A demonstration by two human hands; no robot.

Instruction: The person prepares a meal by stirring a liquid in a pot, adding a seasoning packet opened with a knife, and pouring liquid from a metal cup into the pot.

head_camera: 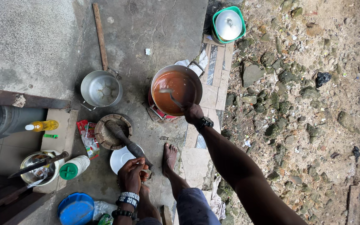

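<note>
Right hand [193, 113], frame centre, is clamped on a ladle [171, 96] in the soup pot [196, 79]; left hand [132, 174], lower centre, is closed on a small item.

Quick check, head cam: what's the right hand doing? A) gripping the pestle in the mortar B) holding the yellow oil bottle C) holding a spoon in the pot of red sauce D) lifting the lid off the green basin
C: the right hand grips the handle of a spoon whose bowl sits in the orange-red sauce of the pot; the left hand is down by the white plate.
</note>
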